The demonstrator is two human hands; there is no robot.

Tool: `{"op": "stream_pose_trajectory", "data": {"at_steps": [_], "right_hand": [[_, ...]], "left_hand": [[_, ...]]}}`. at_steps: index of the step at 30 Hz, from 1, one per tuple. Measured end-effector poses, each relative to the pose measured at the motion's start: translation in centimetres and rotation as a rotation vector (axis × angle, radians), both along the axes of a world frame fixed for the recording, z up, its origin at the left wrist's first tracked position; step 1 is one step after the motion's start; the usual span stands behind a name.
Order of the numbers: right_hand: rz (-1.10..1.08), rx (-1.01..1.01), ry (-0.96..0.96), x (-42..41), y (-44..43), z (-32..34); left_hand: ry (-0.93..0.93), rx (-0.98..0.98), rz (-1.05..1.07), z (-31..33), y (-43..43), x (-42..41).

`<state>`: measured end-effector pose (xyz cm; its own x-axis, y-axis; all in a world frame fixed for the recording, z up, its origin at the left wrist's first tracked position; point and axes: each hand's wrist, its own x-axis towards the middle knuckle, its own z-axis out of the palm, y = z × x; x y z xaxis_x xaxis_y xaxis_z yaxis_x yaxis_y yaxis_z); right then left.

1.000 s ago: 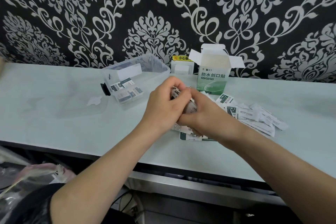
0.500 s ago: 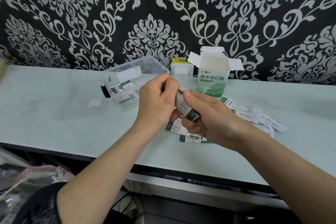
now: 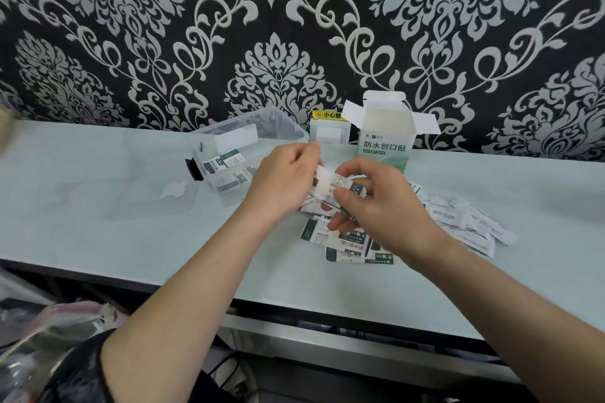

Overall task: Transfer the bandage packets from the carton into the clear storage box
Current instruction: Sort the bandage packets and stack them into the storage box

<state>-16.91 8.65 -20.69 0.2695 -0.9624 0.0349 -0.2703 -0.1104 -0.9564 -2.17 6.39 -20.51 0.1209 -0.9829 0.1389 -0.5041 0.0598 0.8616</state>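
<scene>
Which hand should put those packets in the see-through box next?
Probably the left hand. Both hands grip the stack of packets, but the open clear box sits nearest the left one; the right hand is farther, on the carton side.

Only one cam, worn on the head, wide-angle, so edges bend. It looks fwd and down across the pale table (image 3: 98, 222) to the patterned wall (image 3: 163, 26) behind. The forearms (image 3: 183, 288) enter from the bottom; left hand (image 3: 278, 180) and right hand (image 3: 383, 203), both gripping bandage packets (image 3: 327, 185), sit near centre, close to the lens.
</scene>
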Motion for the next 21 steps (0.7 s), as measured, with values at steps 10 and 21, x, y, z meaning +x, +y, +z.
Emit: {"op": "stream_pose_trajectory", "data": {"at_steps": [10,21], "right_hand": [[0.243,0.614,-0.755,-0.2,0.1,1.8],[0.315,0.203,-0.181,1.3,-1.4,3.5]], "left_hand": [[0.340,-0.326,-0.238,2.1,1.4,0.3],[0.090,-0.228,0.019,2.8,0.6,1.2]]}}
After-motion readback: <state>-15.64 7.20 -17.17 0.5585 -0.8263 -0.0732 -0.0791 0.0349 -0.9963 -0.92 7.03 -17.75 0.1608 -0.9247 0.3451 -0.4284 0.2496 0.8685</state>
